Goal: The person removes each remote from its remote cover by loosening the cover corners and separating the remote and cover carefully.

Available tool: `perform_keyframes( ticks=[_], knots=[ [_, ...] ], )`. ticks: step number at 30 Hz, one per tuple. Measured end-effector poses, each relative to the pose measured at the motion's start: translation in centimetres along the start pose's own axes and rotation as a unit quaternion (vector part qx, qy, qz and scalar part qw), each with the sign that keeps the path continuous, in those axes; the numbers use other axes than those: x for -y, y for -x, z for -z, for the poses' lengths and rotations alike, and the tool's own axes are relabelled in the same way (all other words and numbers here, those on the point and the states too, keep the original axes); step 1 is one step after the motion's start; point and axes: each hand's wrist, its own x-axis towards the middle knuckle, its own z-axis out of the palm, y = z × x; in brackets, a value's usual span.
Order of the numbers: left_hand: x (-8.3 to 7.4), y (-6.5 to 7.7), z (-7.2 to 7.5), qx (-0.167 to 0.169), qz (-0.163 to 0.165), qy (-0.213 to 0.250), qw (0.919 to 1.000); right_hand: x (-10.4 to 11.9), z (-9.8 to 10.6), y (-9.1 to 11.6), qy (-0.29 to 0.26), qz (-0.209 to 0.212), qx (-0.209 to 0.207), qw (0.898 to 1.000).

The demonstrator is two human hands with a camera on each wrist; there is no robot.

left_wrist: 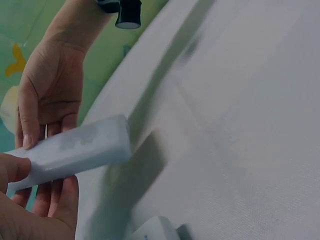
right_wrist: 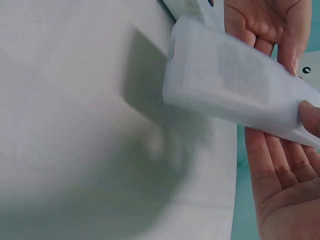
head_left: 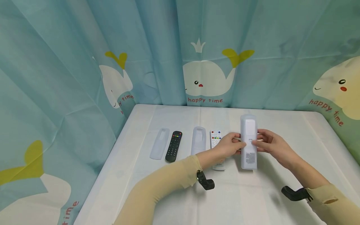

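Both hands hold a white remote control in a translucent cover (head_left: 249, 159) above the right part of the table, its back with a printed label turned toward the head camera. My left hand (head_left: 229, 145) pinches its left side, thumb over the back. From the other side my right hand (head_left: 272, 146) grips it, thumb on the back and fingers behind. In the right wrist view, the covered remote's end (right_wrist: 215, 70) casts a shadow on the cloth. Below my left wrist, partly hidden, lies another white remote (head_left: 216, 136) with colored buttons.
Further left on the white table (head_left: 298, 134) lie a translucent cover (head_left: 199, 139), a black remote (head_left: 174, 147) and another translucent cover (head_left: 159, 143). A blue whale-print curtain (head_left: 157, 40) stands behind and beside the table. Black camera mounts hang at both wrists.
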Motion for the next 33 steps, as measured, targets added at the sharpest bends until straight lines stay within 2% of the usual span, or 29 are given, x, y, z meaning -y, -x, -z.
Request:
perform_keyframes(
  ticks=[11, 16, 21, 29, 33],
  knots=[
    [-0.52, -0.36, -0.03, -0.022, -0.062, -0.04, 0.997, 0.74, -0.19, -0.14, -0.023, 0.053, -0.035, 0.998],
    [-0.76, -0.31, -0.07, -0.028, -0.083, -0.051, 0.9948, 0.88, 0.01, -0.22, -0.012, 0.072, -0.046, 0.996],
    [-0.76, -0.3, -0.08, -0.03, -0.086, -0.056, 0.9943, 0.89, 0.15, -0.15, 0.003, 0.075, -0.048, 0.996],
    [-0.38, -0.33, 0.1, -0.018, -0.071, -0.068, 0.995, 0.34, 0.09, -0.31, 0.024, 0.064, -0.034, 0.997],
    [-0.75, -0.41, 0.11, -0.023, -0.08, -0.065, 0.9944, 0.39, 0.02, -0.3, 0.033, 0.065, -0.035, 0.997]
  ],
)
